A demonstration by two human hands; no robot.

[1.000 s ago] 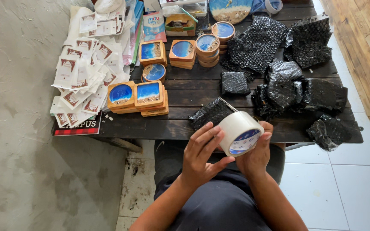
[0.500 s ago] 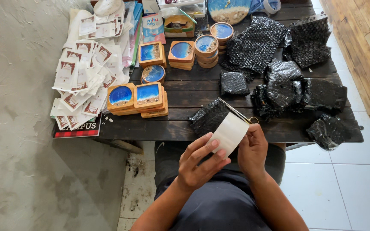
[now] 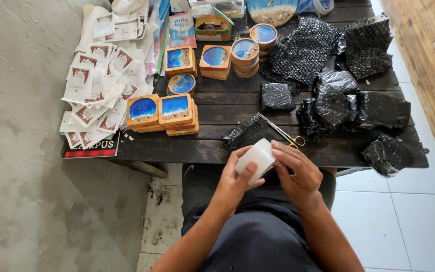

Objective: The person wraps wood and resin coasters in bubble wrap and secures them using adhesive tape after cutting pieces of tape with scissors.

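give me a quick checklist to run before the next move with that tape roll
1. Tape roll gripped by both hands: ok, left hand holds it from below, right hand from the side.
2. Loose tape end found: cannot tell, the fingers cover the roll's edge.
3. Scissors within reach: ok, they lie on the black wrapped bundle just beyond the hands.
4. Bundle sealed: cannot tell, no tape shows on it.
5. Free table edge to work on: ok, bare dark planks in front of the coasters.
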